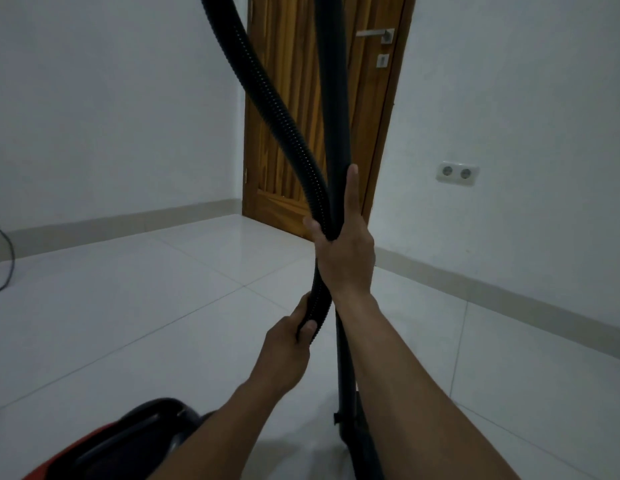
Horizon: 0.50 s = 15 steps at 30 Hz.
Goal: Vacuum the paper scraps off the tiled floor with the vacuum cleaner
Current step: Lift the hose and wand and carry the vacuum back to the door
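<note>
Right grip: I am clamping my right grip (345, 251) round the ribbed hose (267, 88) and the smooth tube (331, 81) together, just where the two are crossing. One finger (352, 188) is lying straight up along the tube, and the thumb is curling over the hose on the left.
Left grip: I am holding the same hose lower down with my left grip (284, 348), fingers wrapping round it and the thumb pressing on its ribs. It is sitting just below my right wrist.
Hose: it is rising from my grips, bending left and running out past the top edge. Where it is going below my left grip I cannot tell.
Tube: it is coming down from the top edge nearly upright, passing through my right grip and then behind my right forearm. Its dark lower end (365, 452) is reaching the floor (128, 306) near the bottom edge, partly hidden by that arm.
Vacuum body: the red and black vacuum cleaner (142, 434) is sitting on the tiled floor at the lower left, close to me, with my left forearm partly covering it.
Room: a wooden door (288, 150) with a metal handle (376, 33) is standing shut in the corner behind the hose. A double socket (457, 173) is sitting on the right wall.
Cable: a dark cable (2, 237) is hanging at the far left and trailing onto the floor.
</note>
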{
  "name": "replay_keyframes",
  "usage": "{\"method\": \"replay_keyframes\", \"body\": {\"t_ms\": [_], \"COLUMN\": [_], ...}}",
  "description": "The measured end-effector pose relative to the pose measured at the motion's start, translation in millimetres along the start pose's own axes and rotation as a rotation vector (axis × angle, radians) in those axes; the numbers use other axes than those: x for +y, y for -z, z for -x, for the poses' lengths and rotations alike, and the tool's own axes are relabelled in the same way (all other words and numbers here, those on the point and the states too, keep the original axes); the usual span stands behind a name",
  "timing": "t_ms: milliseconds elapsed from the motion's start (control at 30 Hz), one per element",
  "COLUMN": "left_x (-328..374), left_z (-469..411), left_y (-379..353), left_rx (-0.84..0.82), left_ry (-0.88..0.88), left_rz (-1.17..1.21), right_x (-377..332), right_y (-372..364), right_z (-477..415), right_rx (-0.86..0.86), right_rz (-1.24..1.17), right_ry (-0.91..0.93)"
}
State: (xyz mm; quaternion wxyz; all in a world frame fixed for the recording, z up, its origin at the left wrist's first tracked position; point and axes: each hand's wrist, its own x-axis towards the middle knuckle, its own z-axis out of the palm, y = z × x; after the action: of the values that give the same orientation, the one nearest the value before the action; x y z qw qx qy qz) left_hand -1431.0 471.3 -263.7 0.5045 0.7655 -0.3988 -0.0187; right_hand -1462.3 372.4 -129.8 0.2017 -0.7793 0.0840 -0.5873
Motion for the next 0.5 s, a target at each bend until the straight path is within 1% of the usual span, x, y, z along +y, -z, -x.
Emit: {"method": "replay_keyframes", "body": {"t_ms": [100,200,300,400,500], "left_x": [-3,-3,-1,-5,-18], "left_z": [6,9,13,21,36], "left_y": [-5,-1,6,16,29], "left_rx": [0.016,0.059,0.061,0.035,-0.046], "left_ry": [0.023,0.011,0.011,0.028,0.075], "left_rz": [0.038,0.082,0.113,-0.004,-0.138], "right_x": [-1,-2,-9,-17,-21], "right_y": [1,3,4,2,1], "right_z": [0,-5,-10,-6,-4], "right_rx": [-0.013,0.021,0.033,0.027,0.043], "right_rz": [-0.019,-0.067,-0.120,-0.142,-0.152], "right_ry": [-0.034,-0.071,-0.088,-0.079,-0.101]}}
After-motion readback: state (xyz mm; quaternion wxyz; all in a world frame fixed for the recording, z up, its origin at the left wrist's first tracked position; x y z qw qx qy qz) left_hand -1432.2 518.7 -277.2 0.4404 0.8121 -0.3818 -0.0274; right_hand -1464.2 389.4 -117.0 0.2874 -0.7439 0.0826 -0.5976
